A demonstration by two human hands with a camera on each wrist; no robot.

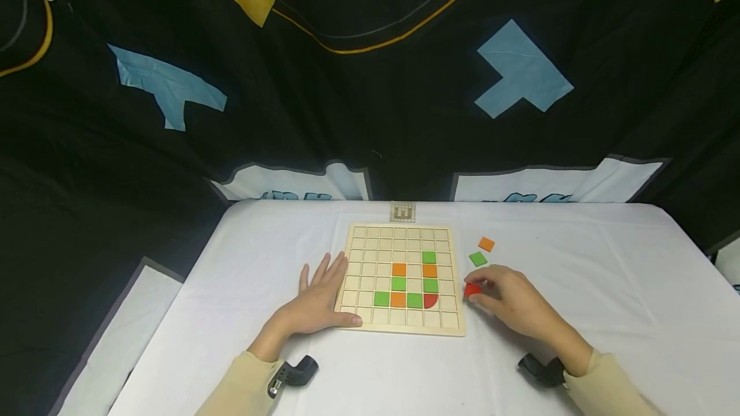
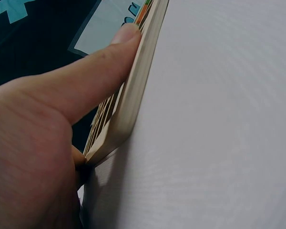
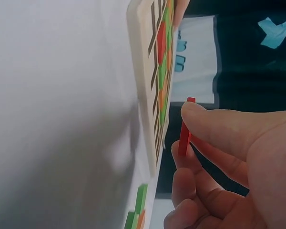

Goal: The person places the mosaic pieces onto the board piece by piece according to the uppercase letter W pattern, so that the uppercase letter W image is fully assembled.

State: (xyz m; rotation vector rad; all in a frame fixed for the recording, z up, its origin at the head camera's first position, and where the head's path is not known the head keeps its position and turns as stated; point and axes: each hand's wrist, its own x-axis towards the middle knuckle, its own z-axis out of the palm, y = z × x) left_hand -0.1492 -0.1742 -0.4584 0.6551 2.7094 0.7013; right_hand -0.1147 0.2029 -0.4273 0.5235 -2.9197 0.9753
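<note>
A wooden grid board (image 1: 370, 328) lies on the table with green and orange square tiles and one red rounded tile (image 1: 430, 301) set in its cells. My left hand (image 1: 315, 305) rests at the board's left side, fingers spread straight along the edge and thumb over the front left corner. In the left wrist view that thumb (image 2: 97, 71) lies on the rim. Right of the board, my right hand (image 1: 514, 300) pinches a red tile (image 3: 185, 136) between thumb and fingers. The tile is held up on edge in the right wrist view.
Beyond the right hand lie a loose orange tile (image 1: 486, 244) and a green tile (image 1: 478, 259), with another green one partly hidden by the fingers. A small patterned card (image 1: 403, 211) lies behind the board. A dark curtain (image 1: 370, 114) hangs behind the white-covered table (image 1: 607, 262).
</note>
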